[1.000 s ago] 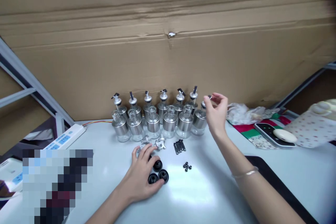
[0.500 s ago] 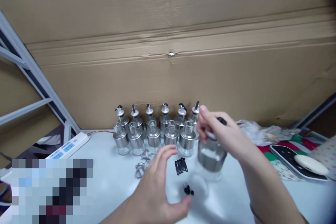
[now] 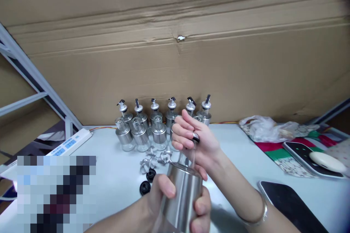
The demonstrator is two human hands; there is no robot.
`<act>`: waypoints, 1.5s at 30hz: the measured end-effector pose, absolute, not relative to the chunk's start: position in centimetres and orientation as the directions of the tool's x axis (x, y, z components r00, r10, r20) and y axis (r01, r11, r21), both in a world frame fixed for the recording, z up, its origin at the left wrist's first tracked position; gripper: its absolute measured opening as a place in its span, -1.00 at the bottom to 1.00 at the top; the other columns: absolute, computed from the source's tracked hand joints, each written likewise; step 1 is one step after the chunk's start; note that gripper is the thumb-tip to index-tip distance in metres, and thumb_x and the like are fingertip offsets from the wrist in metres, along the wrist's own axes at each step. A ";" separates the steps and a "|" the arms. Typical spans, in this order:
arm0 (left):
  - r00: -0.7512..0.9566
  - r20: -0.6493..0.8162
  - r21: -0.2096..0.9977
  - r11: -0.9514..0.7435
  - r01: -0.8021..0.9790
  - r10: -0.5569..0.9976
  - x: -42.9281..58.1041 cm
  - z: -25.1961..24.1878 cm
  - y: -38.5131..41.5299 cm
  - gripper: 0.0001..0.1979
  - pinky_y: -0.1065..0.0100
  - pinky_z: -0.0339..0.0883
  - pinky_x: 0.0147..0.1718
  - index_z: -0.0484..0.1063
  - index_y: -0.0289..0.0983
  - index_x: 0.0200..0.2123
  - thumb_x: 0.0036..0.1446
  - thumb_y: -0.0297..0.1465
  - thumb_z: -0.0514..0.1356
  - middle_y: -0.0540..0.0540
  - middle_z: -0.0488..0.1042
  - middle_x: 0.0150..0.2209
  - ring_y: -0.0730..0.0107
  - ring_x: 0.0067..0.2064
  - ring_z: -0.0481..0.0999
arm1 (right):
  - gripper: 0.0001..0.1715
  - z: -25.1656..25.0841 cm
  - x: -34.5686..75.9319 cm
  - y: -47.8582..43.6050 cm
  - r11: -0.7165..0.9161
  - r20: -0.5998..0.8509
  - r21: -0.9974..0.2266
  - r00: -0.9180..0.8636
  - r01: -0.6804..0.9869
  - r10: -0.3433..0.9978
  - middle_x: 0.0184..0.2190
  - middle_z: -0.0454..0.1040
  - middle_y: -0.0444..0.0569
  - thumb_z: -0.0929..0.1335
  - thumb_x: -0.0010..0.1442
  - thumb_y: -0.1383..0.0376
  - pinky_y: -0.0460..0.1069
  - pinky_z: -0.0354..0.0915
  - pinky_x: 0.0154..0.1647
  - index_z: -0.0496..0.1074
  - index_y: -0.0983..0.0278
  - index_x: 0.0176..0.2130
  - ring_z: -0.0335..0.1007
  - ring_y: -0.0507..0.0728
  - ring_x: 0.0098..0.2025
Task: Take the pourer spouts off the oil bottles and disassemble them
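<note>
My left hand [image 3: 177, 204] is wrapped round a glass bottle [image 3: 182, 189] with a brushed steel sleeve, held tilted close to the camera. At the bottle's neck, the fingers of my right hand [image 3: 197, 136] close round a pourer spout [image 3: 195, 138]; only its silver and black collar shows, the rest is inside the fingers. Behind my hands stands a front row of open-necked bottles [image 3: 159, 134] with steel sleeves. A back row of like bottles carries silver pourer tops [image 3: 155, 106] with black flaps. Loose silver pourer parts [image 3: 149, 162] and black stoppers [image 3: 145, 188] lie left of the held bottle.
A cardboard wall [image 3: 131, 69] rises behind the white table [image 3: 106, 174]. To the left lie a power strip [image 3: 68, 145] and a metal frame [image 3: 30, 69]. On the right are a plastic bag [image 3: 268, 127], a patterned cloth [image 3: 290, 164], a white oval object [image 3: 326, 161] and a dark flat device [image 3: 290, 204].
My left hand, open before, now grips the bottle's body. The bottle has come nearer and leftward and tilts, with my right hand still at its top. The camera view has shifted slightly.
</note>
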State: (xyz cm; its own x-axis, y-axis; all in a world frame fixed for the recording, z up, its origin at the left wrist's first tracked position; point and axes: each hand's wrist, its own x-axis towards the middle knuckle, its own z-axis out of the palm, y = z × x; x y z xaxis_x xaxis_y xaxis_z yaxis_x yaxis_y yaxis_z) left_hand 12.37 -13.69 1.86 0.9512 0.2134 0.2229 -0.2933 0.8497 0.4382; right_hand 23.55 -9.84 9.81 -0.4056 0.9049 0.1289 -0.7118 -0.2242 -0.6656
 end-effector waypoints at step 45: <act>-0.126 0.168 0.970 -0.141 0.197 0.978 -2.0 6.8 -0.1 -0.21 0.05 -0.29 0.29 -0.35 -0.09 0.31 0.20 -0.01 0.05 -0.14 -0.34 0.37 0.16 0.37 -0.28 | -0.53 11.8 36.4 -13.3 0.025 0.524 -0.283 0.133 0.959 0.841 -0.55 0.41 -0.03 0.17 0.14 -0.14 0.00 0.14 -0.58 0.20 0.17 -0.45 0.27 0.13 -0.57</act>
